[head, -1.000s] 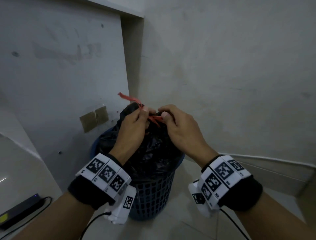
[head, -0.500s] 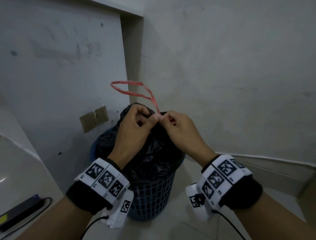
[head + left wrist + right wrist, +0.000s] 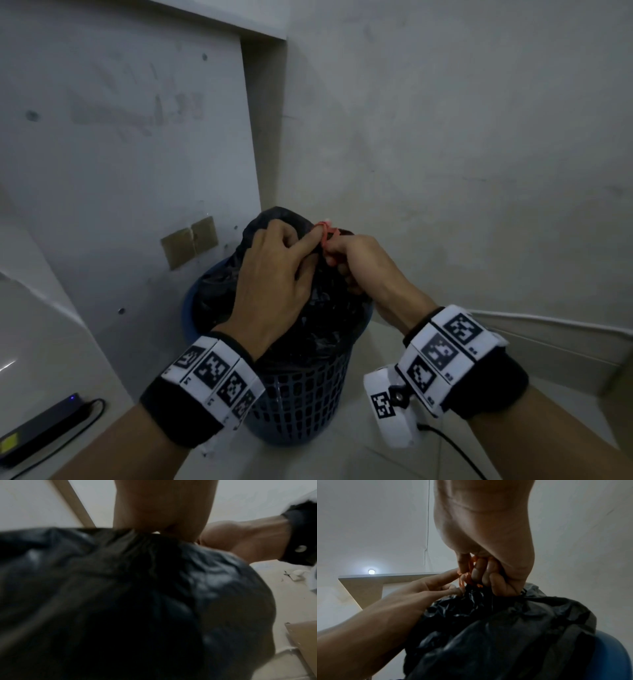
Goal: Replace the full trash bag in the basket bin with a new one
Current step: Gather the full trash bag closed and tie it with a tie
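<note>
1. Right hand: fingers curled tight, grasping the thin red-orange plastic tie strip together with the gathered neck of the crinkled black plastic trash bag. This grip should stay firm so the neck cannot spring open.
2. Left hand: clenched over the bunched top of the bag, index finger extended with the tie looped around its tip. That finger likely guides the loop; slide it out only once the knot bites.
3. Tie and neck: the strip sits at the very top of the gather. Judged from its position, the knot is being cinched; pull the two ends apart evenly, close to the neck, to avoid tearing the thin film.
4. Bag: full, bulging, seated inside the round blue plastic lattice basket bin, which stands on the pale tiled floor in a wall corner.
5. Outlook: closure appears nearly done; lifting the bag out and fitting a new liner remain. No new bag is visible.
</note>
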{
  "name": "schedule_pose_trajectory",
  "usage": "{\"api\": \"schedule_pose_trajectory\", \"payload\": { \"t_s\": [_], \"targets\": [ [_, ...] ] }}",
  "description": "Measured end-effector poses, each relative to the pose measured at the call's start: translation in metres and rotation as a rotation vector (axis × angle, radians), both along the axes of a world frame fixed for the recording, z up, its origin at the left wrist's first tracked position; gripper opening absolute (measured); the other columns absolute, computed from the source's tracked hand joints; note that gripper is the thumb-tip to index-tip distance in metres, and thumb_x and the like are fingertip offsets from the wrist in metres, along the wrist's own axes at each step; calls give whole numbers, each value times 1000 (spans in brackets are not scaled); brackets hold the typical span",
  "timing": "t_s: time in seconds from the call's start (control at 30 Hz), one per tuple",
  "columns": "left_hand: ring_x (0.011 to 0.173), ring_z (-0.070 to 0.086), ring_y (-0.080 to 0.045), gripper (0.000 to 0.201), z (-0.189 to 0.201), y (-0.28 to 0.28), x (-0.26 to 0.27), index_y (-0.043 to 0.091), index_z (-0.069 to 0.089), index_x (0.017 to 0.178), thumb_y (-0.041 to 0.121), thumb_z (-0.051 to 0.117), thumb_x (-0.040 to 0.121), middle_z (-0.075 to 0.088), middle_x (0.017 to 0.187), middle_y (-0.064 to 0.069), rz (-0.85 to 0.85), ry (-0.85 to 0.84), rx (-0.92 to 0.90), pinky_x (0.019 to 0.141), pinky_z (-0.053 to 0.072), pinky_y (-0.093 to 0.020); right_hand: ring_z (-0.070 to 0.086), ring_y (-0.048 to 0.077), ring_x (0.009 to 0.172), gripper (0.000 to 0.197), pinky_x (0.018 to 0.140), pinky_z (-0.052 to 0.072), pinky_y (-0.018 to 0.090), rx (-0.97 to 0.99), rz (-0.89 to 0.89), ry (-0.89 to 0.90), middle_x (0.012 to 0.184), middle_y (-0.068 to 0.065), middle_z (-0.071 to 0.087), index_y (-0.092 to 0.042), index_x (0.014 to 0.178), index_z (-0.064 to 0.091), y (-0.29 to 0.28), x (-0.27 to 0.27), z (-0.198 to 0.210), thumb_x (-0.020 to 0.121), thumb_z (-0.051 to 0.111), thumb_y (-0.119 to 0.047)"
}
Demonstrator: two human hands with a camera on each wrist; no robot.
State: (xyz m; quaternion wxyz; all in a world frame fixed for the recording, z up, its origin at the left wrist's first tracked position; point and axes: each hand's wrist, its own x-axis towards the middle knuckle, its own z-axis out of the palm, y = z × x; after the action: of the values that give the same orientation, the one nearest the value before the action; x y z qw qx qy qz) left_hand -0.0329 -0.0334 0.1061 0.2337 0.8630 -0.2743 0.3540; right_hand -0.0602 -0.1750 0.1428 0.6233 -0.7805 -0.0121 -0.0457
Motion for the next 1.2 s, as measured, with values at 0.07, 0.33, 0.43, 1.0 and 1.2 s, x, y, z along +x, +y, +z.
{"api": "schedule_pose_trajectory", "payload": {
  "t_s": [0.07, 0.33, 0.43, 1.0, 1.2],
  "targets": [
    [78, 48, -22, 32, 1, 0, 0, 25, 63, 117, 33, 46, 90, 49, 83, 0, -40, 83, 9, 65, 43, -37, 36, 0, 32, 34, 36, 29, 11, 10, 33, 4, 34, -14, 39, -17, 57, 46, -1, -2, 1, 90, 49, -13],
    [82, 62, -3, 17, -6, 10, -2, 27, 70, 89, 33, 55, 93, 69, 86, 11, -223, 328, -272, 75, 50, -26, 44, -5, 35, 32, 38, 29, 5, -54, 82, -31, 37, -15, 49, -14, 61, 56, -4, 2, -5, 93, 53, -17],
    [74, 61, -9, 25, -7, 13, -2, 18, 65, 81, 33, 51, 95, 65, 78, 5, -240, 377, -292, 68, 47, -27, 46, -6, 37, 29, 38, 32, 5, -19, 88, -27, 41, -15, 52, -12, 66, 57, -9, 3, -8, 95, 53, -16],
    [53, 34, -13, 34, -16, 37, 11, -2, 40, 66, 11, 46, 96, 42, 61, -16, 22, 337, -315, 50, 29, -15, 21, 18, 51, 19, 47, 21, 28, 146, -389, 92, 57, 3, 22, -8, 73, 52, -49, 25, -37, 91, 49, -11],
    [53, 31, -16, 37, -19, 38, 16, 1, 37, 64, 16, 50, 95, 38, 61, -21, 15, 459, -401, 46, 24, -19, 33, 19, 56, 32, 55, 30, 34, 40, -413, -159, 60, 4, 38, -15, 66, 57, -54, 24, -35, 96, 49, -23]
  ]
}}
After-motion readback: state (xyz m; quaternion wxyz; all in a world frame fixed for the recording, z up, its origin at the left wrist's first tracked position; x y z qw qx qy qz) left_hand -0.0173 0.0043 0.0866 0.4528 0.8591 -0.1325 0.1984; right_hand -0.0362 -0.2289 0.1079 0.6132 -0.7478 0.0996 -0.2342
